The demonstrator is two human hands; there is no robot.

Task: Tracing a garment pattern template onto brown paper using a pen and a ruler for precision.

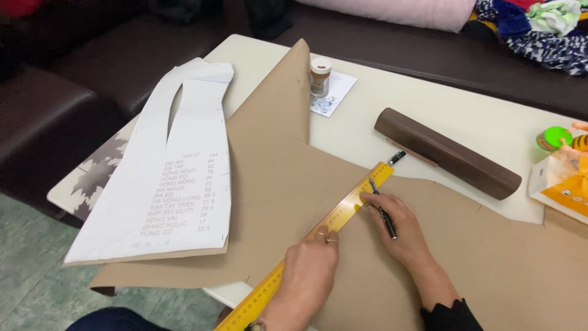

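A long yellow ruler (343,208) lies diagonally across a large sheet of brown paper (282,184) on a cream table (465,122). My left hand (309,270) presses the ruler flat near its lower half. My right hand (395,230) holds a black pen (383,209), its tip at the ruler's edge near the upper end. A white paper pattern piece (171,178) with handwritten figures rests on the brown paper's left side.
A dark brown long case (447,153) lies on the table beyond the ruler. A small jar (320,76) stands on a card at the back. A green round object (554,138) and an orange-white box (566,184) sit at right. Dark sofa and fabrics surround the table.
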